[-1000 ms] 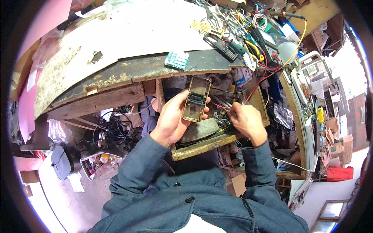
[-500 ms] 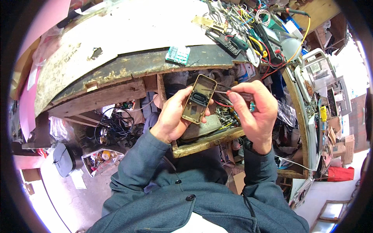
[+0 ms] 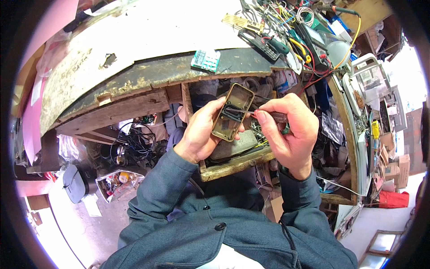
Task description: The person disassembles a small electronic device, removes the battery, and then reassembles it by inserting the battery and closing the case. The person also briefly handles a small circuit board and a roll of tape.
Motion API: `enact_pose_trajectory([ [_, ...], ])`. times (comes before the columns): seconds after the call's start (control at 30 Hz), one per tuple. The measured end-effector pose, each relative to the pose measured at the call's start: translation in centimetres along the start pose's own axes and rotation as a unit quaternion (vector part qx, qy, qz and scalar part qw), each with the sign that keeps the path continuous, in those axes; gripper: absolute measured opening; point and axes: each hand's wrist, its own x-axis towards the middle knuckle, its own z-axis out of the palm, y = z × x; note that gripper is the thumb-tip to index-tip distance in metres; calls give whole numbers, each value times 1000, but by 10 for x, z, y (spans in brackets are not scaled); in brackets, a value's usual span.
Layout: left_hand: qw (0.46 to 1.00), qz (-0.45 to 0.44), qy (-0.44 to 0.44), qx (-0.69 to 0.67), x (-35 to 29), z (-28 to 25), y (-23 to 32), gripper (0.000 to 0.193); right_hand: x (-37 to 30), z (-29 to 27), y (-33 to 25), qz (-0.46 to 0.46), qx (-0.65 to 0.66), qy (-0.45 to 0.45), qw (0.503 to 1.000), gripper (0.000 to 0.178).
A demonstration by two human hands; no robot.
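Observation:
My left hand (image 3: pixel 200 134) is closed around the sides of a shallow gold-coloured rectangular casing (image 3: pixel 242 95) with rounded corners, tilted above an open drawer. Across the casing's middle sits a black oval part (image 3: pixel 231 113). In my right hand (image 3: pixel 293 132), the thumb and fingers pinch a thin screwdriver (image 3: pixel 280 117) with a dark reddish handle. Its shaft reaches left over the casing to the black part; whether the tip touches it I cannot tell. On the bench edge beyond lies a small green circuit board (image 3: pixel 206 60) with pale keys.
Beneath my hands the wooden drawer (image 3: pixel 242 165) is crowded with parts and wires. A remote control (image 3: pixel 259 45), a multimeter (image 3: pixel 309 38) and tangled cables fill the bench's far right. Black cables (image 3: pixel 134 148) hang below the bench at left, near a box of scraps (image 3: pixel 118 183).
The screwdriver's shaft has come lower in the casing, to the black part. My right hand has turned slightly, showing more of the handle. The casing has shifted slightly to the right.

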Motion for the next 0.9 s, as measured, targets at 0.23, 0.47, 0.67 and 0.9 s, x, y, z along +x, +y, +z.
enact_pose_trajectory([
  [0.23, 1000, 8, 11, -2, -1, 5, 1, 43, 2, 4, 1, -12, -10, -19, 1000, 15],
  [0.47, 999, 32, 43, 4, 1, 0, -5, 41, 6, 7, 0, -51, -57, -62, 995, 14],
  [0.67, 998, 34, 48, -14, 2, 1, -5, 40, 17, 1, -9, -67, -87, -148, 983, 17],
  [0.9, 997, 45, 50, -27, 3, 1, -5, 38, 19, 2, -12, -79, -110, -173, 976, 19],
])
